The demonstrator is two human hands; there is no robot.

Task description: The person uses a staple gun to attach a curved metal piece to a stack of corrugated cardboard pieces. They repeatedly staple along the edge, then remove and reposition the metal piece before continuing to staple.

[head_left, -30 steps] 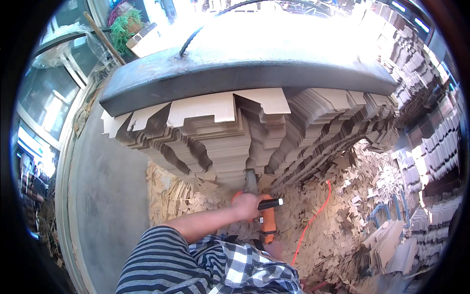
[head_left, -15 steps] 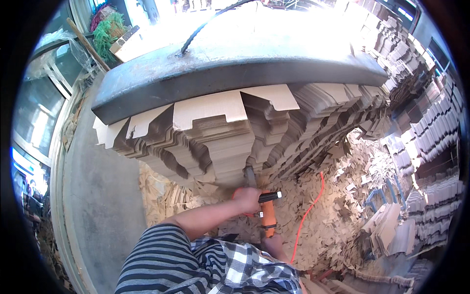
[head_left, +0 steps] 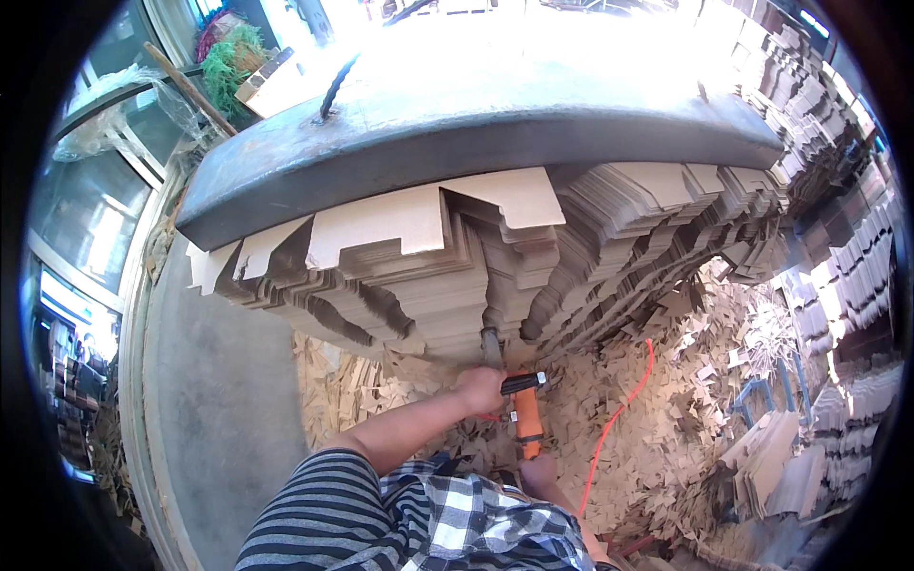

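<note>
My left hand [head_left: 481,391] is closed round the black side handle of an orange power hammer [head_left: 526,415], with the forearm crossing from the lower left. At the tool's lower end my right hand [head_left: 540,472] is wrapped on its rear grip, partly hidden by the shirt. The hammer's grey metal bit [head_left: 490,347] points away from me and reaches the lower front of a tall stack of die-cut cardboard sheets [head_left: 433,295]. Whether the bit's tip presses on the sheets or sits in a gap, I cannot tell. Notches and deep grooves run down the stack's face.
A thick metal slab [head_left: 476,147] with a cable loop [head_left: 335,90] lies on top of the stack. Cardboard scraps [head_left: 657,428] cover the floor, crossed by an orange-red cord [head_left: 619,414]. More cardboard stacks [head_left: 852,428] stand at right; a glazed frame [head_left: 95,214] lines the left.
My view has shifted a little, so the slab and stack sit differently in the picture. Both hands keep their hold on the power hammer, whose bit stays at the stack's lower front.
</note>
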